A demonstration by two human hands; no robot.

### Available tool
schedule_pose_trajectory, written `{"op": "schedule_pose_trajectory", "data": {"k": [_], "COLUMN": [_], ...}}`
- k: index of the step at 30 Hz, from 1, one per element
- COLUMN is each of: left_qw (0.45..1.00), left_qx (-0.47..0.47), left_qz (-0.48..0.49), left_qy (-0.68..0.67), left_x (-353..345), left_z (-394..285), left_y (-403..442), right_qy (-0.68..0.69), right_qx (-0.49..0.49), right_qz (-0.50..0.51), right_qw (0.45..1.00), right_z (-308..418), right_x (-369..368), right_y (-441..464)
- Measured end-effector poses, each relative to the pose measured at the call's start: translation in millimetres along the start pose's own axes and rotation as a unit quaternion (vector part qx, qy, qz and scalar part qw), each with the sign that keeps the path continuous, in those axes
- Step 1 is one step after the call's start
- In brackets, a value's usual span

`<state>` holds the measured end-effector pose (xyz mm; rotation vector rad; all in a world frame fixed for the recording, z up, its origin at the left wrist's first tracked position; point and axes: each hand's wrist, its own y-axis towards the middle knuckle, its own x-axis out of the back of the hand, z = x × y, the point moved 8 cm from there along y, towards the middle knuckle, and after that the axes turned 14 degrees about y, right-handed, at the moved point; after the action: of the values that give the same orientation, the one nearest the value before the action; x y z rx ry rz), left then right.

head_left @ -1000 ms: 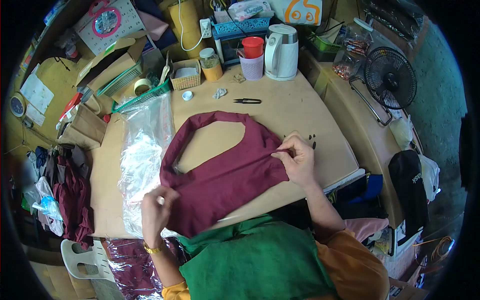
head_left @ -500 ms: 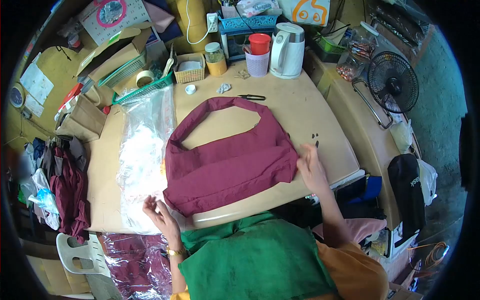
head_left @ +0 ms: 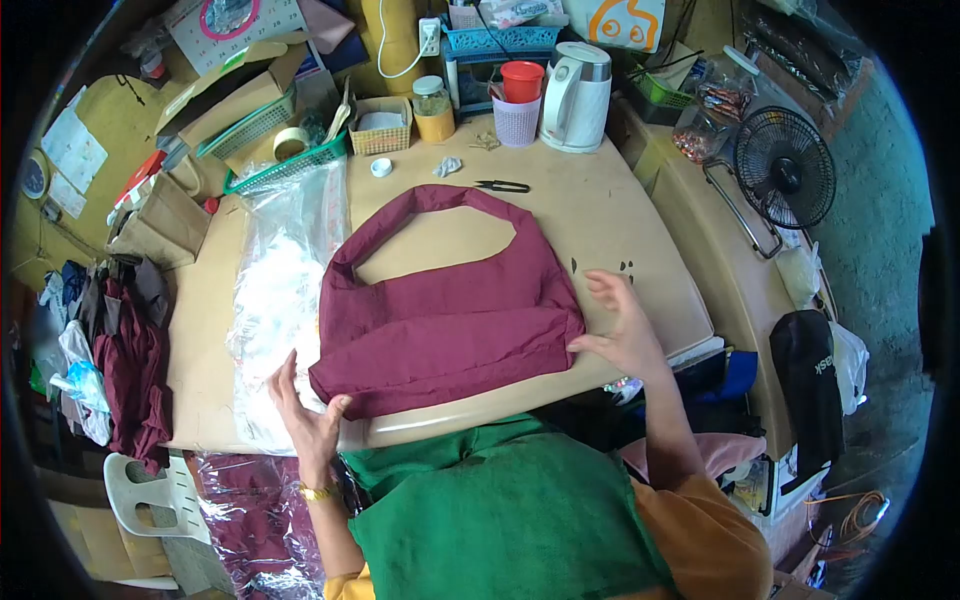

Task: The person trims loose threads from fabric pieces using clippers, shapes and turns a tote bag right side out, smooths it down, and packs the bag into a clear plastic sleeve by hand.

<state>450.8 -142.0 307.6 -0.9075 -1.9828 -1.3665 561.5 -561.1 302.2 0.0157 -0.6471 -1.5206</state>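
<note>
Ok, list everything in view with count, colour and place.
table: one, tan, centre
bag: one, maroon, on the table
snips: one, black, beyond the bag
cap: one, white, left of snips
kettle: one, white, far table edge
tub: one, red, left of kettle
jar: one, yellow-orange contents, left of tub
plastic sheeting: count unclear, see-through, left of bag
fan: one, black, upper right
chair: one, white, lower left
other clutter: uncounted, mixed colours, around edges
left hand: one, bare, at bag's lower-left corner
right hand: one, bare, at bag's right end
</note>
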Motion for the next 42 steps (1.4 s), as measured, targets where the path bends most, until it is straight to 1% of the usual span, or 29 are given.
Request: {"op": "schedule_pose_trajectory", "data": {"k": [1,2,3,4,5,7,8,10,11,12,13,14,15,17,18,20,23,24,25,27,29,30,32,33,35,37,39,41,42], "left_qw": [1.000,0.992,0.968,0.956,0.956,0.953,0.962,0.963,0.965,0.965,0.962,0.957,0.957,0.965,0.963,0.964,0.961,0.967,0.972,0.972,0.960,0.960,0.950,0.950,0.961,0.989,0.979,0.961,0.953], "left_qx": [0.002,0.049,0.094,0.102,0.100,0.061,0.008,-0.036,-0.059,-0.055,-0.087,-0.119,-0.116,-0.174,-0.194,-0.184,-0.190,-0.187,-0.181,-0.175,-0.182,-0.181,-0.088,-0.069,-0.054,-0.042,-0.122,-0.153,-0.150], "left_qz": [-0.001,0.083,0.165,0.182,0.180,0.156,0.162,0.219,0.232,0.234,0.249,0.263,0.264,0.196,0.189,0.194,0.197,0.168,0.138,0.139,0.182,0.182,0.239,0.261,0.235,0.140,0.158,0.191,0.208], "left_qy": [0.000,-0.083,-0.165,-0.208,-0.208,-0.251,-0.222,-0.150,-0.105,-0.103,-0.072,-0.041,-0.041,-0.018,0.004,0.007,0.030,0.046,0.063,0.068,0.108,0.109,0.180,0.155,0.133,0.006,0.031,0.126,0.162], "left_x": [-6,-32,-46,-43,-38,-21,-15,-17,-20,-21,-25,-30,-34,-34,-38,-51,-74,-75,-72,-71,-75,-70,-52,-27,8,9,-29,-83,-107], "left_z": [12,40,46,46,44,24,-1,-17,-17,-10,-5,-2,1,-7,-10,-7,3,7,12,20,22,19,24,11,-22,-56,-100,-118,-111], "left_y": [0,-2,0,3,7,14,18,12,8,6,3,-1,-5,-10,-14,-25,-40,-41,-42,-42,-44,-41,-31,-21,-1,10,14,-2,-11], "right_qy": [0.031,0.063,0.063,0.127,0.190,0.199,0.155,-0.013,-0.011,-0.055,-0.098,-0.088,-0.087,-0.117,-0.117,-0.141,-0.173,-0.173,-0.186,-0.197,-0.227,-0.229,-0.262,-0.296,-0.318,-0.167,-0.140,-0.200,-0.200], "right_qx": [0.036,0.074,0.077,0.005,-0.067,-0.092,-0.040,0.039,0.040,0.060,0.081,0.091,0.091,0.151,0.152,0.225,0.262,0.261,0.274,0.288,0.193,0.146,0.141,0.136,0.118,0.050,0.076,0.075,0.075], "right_qz": [0.055,0.110,0.111,0.092,0.071,0.072,0.112,0.212,0.215,0.266,0.316,0.305,0.308,0.301,0.302,0.259,0.247,0.248,0.220,0.188,0.233,0.247,0.231,0.211,0.228,0.223,0.165,0.178,0.175], "right_qw": [0.997,0.989,0.989,0.988,0.977,0.973,0.981,0.976,0.976,0.960,0.940,0.944,0.943,0.934,0.934,0.929,0.917,0.917,0.918,0.918,0.926,0.930,0.926,0.921,0.912,0.959,0.973,0.961,0.961], "right_z": [4,10,12,3,-7,3,23,46,44,40,37,40,36,28,19,8,-19,-22,-22,-22,-34,-16,-6,0,23,43,61,44,31], "right_x": [-13,-23,-24,-21,-19,-17,-28,-46,-46,-50,-55,-52,-52,-53,-57,-62,-73,-71,-66,-58,-53,-50,-37,-29,-21,-29,-63,-110,-121], "right_y": [8,11,12,16,18,24,28,24,24,21,16,17,15,9,4,-10,-27,-26,-22,-18,-13,-7,-4,-1,-1,3,8,4,1]}}
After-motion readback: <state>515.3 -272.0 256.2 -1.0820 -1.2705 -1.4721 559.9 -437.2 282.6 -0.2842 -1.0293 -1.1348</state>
